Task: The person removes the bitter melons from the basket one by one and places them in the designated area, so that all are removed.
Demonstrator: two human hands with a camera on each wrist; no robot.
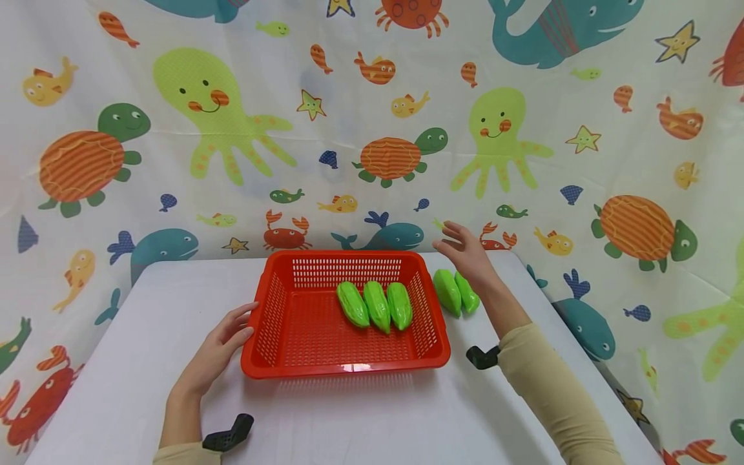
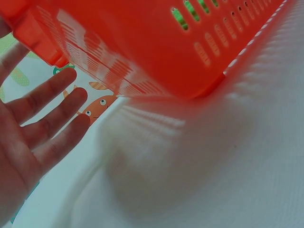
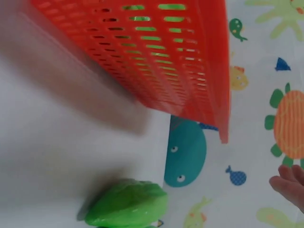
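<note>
A red plastic basket point(image 1: 302, 339) holds three glossy green, ridged, pointed fruits point(image 1: 376, 307) side by side, right of its middle; their exact kind is unclear. My left hand point(image 1: 215, 349) is at the basket's left side, fingertips at the rim. In the left wrist view its fingers point(image 2: 52, 123) are spread and fairly straight beside the basket wall. Raised beyond the basket's right side, my right hand point(image 1: 469, 255) holds nothing visible, fingers loosely extended. Below it, two more green fruits point(image 1: 447, 292) lie on the table; the right wrist view shows one green fruit point(image 3: 128, 204) near the basket.
The white table point(image 1: 145, 323) reaches back to a hanging cloth point(image 1: 349, 142) printed with sea animals. Dark wrist devices point(image 1: 229, 434) sit at both sleeves. The basket's perforated walls stand between its fruits and those outside on the right.
</note>
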